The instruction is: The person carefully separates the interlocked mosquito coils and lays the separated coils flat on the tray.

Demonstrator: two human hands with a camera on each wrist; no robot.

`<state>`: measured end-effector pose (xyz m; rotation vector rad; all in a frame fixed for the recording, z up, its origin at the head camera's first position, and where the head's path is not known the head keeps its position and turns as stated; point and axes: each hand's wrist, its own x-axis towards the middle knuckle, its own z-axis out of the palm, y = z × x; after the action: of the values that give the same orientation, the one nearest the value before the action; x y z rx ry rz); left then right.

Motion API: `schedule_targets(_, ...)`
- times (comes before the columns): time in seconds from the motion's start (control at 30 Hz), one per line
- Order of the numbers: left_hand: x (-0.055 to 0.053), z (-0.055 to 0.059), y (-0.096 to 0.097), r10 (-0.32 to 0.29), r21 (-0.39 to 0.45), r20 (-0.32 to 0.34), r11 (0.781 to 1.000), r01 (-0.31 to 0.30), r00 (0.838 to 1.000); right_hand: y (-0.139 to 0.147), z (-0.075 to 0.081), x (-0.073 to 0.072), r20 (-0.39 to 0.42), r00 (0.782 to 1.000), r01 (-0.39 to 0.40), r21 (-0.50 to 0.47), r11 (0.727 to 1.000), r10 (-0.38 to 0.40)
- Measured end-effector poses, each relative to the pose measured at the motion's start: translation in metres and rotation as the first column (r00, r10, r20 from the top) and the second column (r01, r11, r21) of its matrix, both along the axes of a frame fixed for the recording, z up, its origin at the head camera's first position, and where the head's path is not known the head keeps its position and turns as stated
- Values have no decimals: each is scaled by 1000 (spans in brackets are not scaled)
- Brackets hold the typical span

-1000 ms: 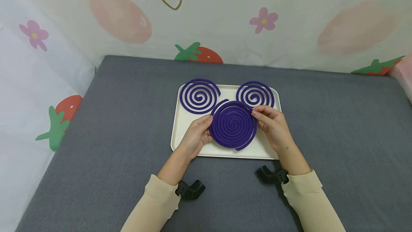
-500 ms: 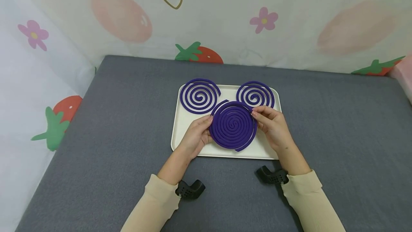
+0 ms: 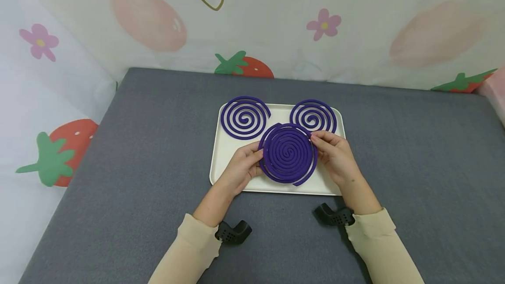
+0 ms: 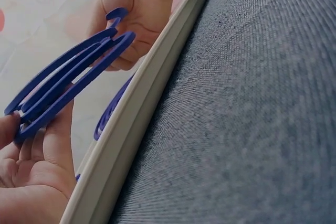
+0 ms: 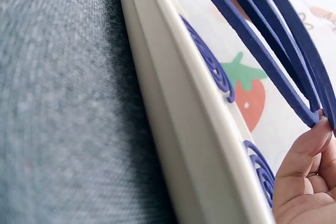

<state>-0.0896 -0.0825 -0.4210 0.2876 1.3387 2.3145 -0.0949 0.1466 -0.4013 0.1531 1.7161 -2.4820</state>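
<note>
A pair of dark purple mosquito coils (image 3: 288, 154), nested into a near-solid disc at the centre, is held tilted above the white tray (image 3: 221, 170). My left hand (image 3: 242, 165) pinches its left edge, thumb on top and fingers beneath. On the opposite edge, the right hand (image 3: 335, 152) pinches the rim between thumb and fingertips. Both wrist views show the outer turns of the held coils (image 4: 89, 77) spread apart in layers. Farther back, a single coil (image 3: 244, 120) lies at the tray's left and another coil (image 3: 312, 120) at its right, partly hidden by the right hand.
The tray rests on a grey cloth-covered table (image 3: 158, 152). A white curtain (image 3: 276, 21) printed with strawberries and flowers hangs behind and to the left. Black wrist devices (image 3: 233, 232) sit at both cuffs.
The held coils have shifted slightly right and turned a little. The left thumb has slid lower along their rim, while the right hand has barely moved.
</note>
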Motion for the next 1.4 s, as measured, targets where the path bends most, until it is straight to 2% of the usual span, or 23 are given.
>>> schedule_targets(0.33, 0, 0, 0, -25, -1, -19, 1000, 25, 999, 0, 1, 0, -13, 1000, 8, 14, 1000, -8)
schedule_targets(0.53, 0, 1, 0, 23, 8, -22, 1000, -23, 999, -1, 3, 1, -25, 1000, 11, 30, 999, -10)
schedule_targets(0.73, -1, 2, 0, 92, 29, -38, 995, -91, 995, -3, 1, 1, -40, 998, -44, 81, 996, 48)
schedule_targets(0.87, -1, 2, 1, 108, 36, -22, 994, -107, 994, -6, -1, 1, -87, 996, -7, 89, 996, 14)
schedule_targets(1.0, -2, 2, 2, 102, 36, -10, 994, -102, 995, -7, -2, 1, -117, 993, 50, 123, 991, -35)
schedule_targets(1.17, -2, 1, 1, 84, 37, -3, 996, -84, 996, -7, -3, 1, -150, 987, 82, 156, 984, -59)
schedule_targets(1.4, -3, 0, -2, 42, 69, 23, 997, -44, 999, -5, -2, 1, -187, 982, 57, 164, 985, -25)
